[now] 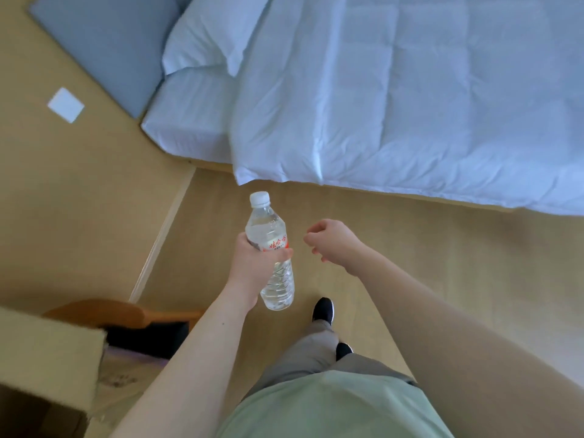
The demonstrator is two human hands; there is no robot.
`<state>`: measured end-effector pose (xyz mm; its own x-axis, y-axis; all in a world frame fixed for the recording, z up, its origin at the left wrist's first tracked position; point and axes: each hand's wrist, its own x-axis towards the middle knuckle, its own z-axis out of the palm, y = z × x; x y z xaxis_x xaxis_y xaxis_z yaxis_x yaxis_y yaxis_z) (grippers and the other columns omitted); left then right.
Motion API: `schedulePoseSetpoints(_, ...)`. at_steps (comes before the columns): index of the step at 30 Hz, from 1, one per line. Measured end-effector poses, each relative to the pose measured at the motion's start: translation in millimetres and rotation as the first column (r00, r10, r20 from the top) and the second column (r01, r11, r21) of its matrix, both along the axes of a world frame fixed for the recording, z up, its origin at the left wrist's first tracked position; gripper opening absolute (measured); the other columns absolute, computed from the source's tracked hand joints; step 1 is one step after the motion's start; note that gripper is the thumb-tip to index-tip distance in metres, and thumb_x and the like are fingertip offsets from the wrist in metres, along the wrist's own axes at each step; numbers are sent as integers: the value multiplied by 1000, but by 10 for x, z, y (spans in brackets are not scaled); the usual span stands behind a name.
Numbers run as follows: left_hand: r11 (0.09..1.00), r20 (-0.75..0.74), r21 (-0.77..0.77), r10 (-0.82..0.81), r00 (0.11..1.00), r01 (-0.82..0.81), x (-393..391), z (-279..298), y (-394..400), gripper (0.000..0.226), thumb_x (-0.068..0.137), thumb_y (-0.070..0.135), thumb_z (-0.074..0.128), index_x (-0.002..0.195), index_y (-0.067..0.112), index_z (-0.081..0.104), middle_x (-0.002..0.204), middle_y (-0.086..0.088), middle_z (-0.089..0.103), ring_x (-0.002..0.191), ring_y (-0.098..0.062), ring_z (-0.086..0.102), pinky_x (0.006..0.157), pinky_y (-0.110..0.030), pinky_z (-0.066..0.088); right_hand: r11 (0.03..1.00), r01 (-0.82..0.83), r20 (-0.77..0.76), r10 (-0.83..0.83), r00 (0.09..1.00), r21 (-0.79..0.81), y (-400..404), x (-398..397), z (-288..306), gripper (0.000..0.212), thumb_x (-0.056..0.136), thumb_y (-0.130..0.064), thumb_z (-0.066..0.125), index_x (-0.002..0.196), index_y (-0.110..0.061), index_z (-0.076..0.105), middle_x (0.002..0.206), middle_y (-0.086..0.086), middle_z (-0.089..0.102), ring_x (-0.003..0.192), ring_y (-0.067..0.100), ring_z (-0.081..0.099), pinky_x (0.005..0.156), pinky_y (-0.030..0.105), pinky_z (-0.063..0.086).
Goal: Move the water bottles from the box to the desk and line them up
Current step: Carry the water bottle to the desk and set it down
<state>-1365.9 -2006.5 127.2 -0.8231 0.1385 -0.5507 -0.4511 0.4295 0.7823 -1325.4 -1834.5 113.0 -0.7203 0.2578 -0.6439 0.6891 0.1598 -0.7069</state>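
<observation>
A clear water bottle (271,248) with a white cap and a red and white label is upright in the air over the wooden floor, and my left hand (252,267) grips it around the middle. Just to its right, my right hand (331,241) hangs with fingers loosely curled and holds nothing. A cardboard box (47,368) with an open flap sits at the lower left edge of the view; its inside is mostly hidden. No desk is in view.
A bed with a white duvet (395,90) and pillow (218,36) fills the top right. A wooden chair (126,314) stands beside the box. My legs and dark shoes (323,309) are on the wooden floor below the hands.
</observation>
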Motion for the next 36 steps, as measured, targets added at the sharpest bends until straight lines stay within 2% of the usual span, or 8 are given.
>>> schedulePoseSetpoints(4, 991, 22, 2, -136, 990, 136, -328, -41, 528, 60, 70, 9, 89, 119, 16, 55, 107, -2, 69, 96, -19, 69, 74, -32, 52, 986, 166, 7, -166, 986, -15, 479, -45, -18, 18, 88, -27, 59, 104, -21, 64, 99, 6, 73, 100, 26, 71, 87, 44, 59)
schedulePoseSetpoints(9, 944, 2, 1, -329, 944, 329, -710, -44, 1192, 57, 68, 10, 89, 114, 17, 56, 105, -3, 70, 94, -20, 70, 73, -32, 52, 932, 362, 42, -361, 932, -7, 1038, -55, -4, 19, 91, -27, 59, 107, -19, 64, 104, 9, 73, 104, 28, 70, 86, 41, 58)
schedulePoseSetpoints(12, 899, 3, -7, -438, 899, 438, -829, -30, 1573, 53, 67, 12, 90, 112, 16, 60, 102, -3, 72, 91, -19, 72, 71, -31, 52, 874, 485, 46, -484, 874, -20, 1278, 16, 6, 21, 93, -25, 58, 110, -17, 64, 106, 10, 72, 104, 25, 70, 86, 39, 58)
schedulePoseSetpoints(16, 827, -9, 4, -563, 827, 563, -799, -32, 2064, 35, 72, 7, 87, 93, 20, 62, 90, -1, 71, 80, -15, 69, 66, -28, 49, 767, 640, 51, -638, 769, -46, 1537, 233, 6, 21, 94, -24, 59, 112, -15, 63, 108, 8, 71, 97, 19, 69, 84, 36, 58)
schedulePoseSetpoints(20, 762, 13, 21, -648, 762, 648, -638, -61, 2528, 43, 70, 9, 88, 100, 19, 58, 95, -1, 69, 82, -14, 68, 65, -28, 48, 654, 754, 47, -753, 656, -52, 1795, 545, -8, 21, 94, -24, 60, 112, -15, 63, 108, 8, 71, 91, 17, 68, 85, 37, 58)
schedulePoseSetpoints(26, 634, 38, -26, -772, 635, 773, -281, -184, 3245, 70, 47, 33, 89, 111, 15, 64, 99, -3, 74, 86, -18, 74, 71, -34, 56, 513, 856, 62, -854, 517, -69, 2216, 1129, -114, 22, 94, -25, 59, 113, -17, 64, 106, 5, 70, 90, 15, 67, 82, 35, 57)
schedulePoseSetpoints(30, 591, 7, -34, -806, 592, 806, 59, -255, 3791, 64, 57, 24, 91, 111, 19, 57, 103, -1, 71, 92, -19, 72, 83, -42, 58, 462, 883, 83, -880, 468, -84, 2647, 1506, -228, 21, 95, -25, 59, 113, -16, 63, 106, 5, 69, 92, 17, 67, 81, 34, 57)
schedulePoseSetpoints(36, 581, -9, -37, -813, 582, 813, 621, -268, 4696, 61, 65, 16, 91, 114, 17, 54, 104, -2, 69, 94, -20, 70, 84, -40, 57, 429, 900, 116, -893, 436, -76, 3473, 2123, -262, 20, 95, -22, 57, 112, -15, 62, 107, 7, 69, 95, 19, 68, 85, 36, 57)
